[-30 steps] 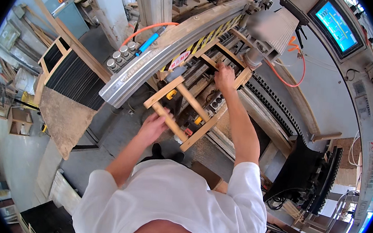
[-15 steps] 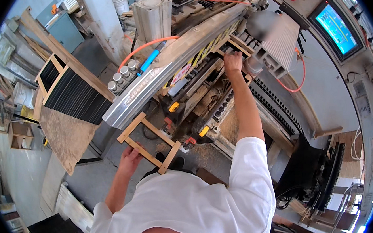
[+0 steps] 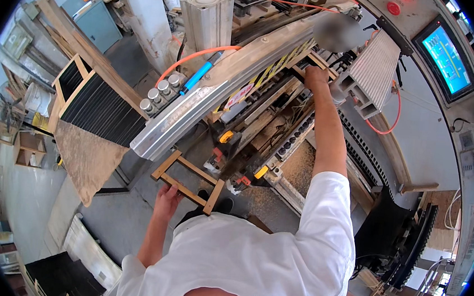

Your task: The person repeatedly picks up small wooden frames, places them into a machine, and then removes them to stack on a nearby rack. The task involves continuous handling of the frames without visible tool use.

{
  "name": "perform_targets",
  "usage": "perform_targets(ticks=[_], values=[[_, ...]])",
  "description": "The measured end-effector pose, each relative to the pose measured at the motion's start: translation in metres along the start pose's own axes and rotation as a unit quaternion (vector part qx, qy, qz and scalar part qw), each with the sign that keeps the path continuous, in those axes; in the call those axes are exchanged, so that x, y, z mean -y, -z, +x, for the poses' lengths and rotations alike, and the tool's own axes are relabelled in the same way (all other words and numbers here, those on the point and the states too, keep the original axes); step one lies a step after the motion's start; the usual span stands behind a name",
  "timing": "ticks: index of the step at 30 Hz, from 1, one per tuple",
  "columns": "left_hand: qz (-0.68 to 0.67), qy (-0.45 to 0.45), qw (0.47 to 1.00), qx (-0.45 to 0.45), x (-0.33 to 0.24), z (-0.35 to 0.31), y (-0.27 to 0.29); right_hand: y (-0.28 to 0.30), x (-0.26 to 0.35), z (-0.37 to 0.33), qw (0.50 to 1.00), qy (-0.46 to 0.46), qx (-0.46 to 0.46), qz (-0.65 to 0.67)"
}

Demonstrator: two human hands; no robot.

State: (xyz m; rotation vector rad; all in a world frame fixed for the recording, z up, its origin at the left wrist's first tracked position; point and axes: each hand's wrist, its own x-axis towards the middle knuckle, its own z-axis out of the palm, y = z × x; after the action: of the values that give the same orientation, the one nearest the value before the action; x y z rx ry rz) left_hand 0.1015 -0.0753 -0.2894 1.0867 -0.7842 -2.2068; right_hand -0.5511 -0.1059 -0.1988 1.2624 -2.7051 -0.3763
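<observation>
My left hand (image 3: pixel 169 197) grips the near long bar of a small wooden frame (image 3: pixel 198 168), a pale rectangle with short ends that jut past its sides. It is held low in front of my body, thumb on top. My right arm stretches far forward into the machine. There my right hand (image 3: pixel 316 79) closes over a bar of a second wooden frame (image 3: pixel 319 60), which sits at the far end of the machine bed (image 3: pixel 262 119). The fingertips and part of that frame are hidden by the hand and by the metal parts around it.
A metal beam (image 3: pixel 162 133) with yellow-black striping runs along the bed's left side. A ribbed metal block (image 3: pixel 374 75) hangs right of my right hand, below a lit screen (image 3: pixel 446 59). Stacked dark-edged frames (image 3: pixel 104 115) stand at left. Sawdust (image 3: pixel 297 170) covers part of the machine.
The whole view has shifted, so the machine appears farther right and slightly lower. Both hands keep their holds on the two wooden frames.
</observation>
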Motion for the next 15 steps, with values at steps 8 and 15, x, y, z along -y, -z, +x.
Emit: perform_targets(ticks=[8,15], values=[[0.030,0.009,0.999,-0.030,0.021,0.003,0.018,0.009,0.002,-0.021,0.997,0.044,-0.058,-0.011],[0.048,0.029,0.997,-0.043,0.024,0.008,0.021,0.011,-0.002,-0.021,0.999,0.004,-0.031,0.017]])
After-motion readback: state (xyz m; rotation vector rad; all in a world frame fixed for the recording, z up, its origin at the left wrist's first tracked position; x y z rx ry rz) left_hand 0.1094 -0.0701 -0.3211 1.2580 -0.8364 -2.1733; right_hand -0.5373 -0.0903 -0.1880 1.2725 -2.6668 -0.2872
